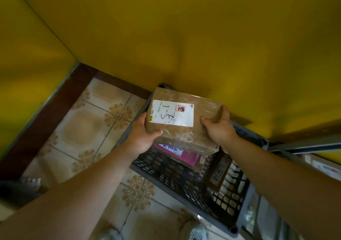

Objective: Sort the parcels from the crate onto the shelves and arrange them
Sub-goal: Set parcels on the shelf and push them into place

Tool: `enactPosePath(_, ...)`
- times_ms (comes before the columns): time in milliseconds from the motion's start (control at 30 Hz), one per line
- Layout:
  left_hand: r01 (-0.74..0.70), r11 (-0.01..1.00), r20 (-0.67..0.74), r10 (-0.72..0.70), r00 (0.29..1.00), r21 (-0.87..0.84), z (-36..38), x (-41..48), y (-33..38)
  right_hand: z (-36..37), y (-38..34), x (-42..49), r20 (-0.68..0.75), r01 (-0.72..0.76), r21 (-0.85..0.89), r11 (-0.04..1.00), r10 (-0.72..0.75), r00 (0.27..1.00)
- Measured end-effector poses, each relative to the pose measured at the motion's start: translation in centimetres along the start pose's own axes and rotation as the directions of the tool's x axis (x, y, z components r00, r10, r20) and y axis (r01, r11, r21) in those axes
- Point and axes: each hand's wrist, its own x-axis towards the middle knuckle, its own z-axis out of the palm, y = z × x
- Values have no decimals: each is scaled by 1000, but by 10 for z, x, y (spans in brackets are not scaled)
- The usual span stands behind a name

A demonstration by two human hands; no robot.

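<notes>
Left hand (142, 131), right hand (220, 127) (parcel (182, 134) between)

Brown parcel (184, 118) (white label up) between both hands, above crate (184, 180)

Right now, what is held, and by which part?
A brown parcel, gripped at opposite ends: left hand on one, right hand on the other.
</notes>
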Motion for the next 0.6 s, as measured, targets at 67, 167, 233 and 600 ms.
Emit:
enactPosePath(67,-44,996,-19,43,999,-75,-8,-27,23,-10,-17,-22,-49,73,-17,997,-73,996)
enactPosePath(167,-124,986,-54,118,992,-113,-28,-77,69,-29,-49,-65,-92,170,15,985,-168,981)
enactPosePath(233,-157,982,-100,147,984,-104,-46,-115,97,-45,-72,-103,-108,241,37,970,-236,966)
enactPosePath(600,-338,937,-224,313,923,-82,-139,-347,200,-131,-176,-354,-198,448,-25,894,-444,874)
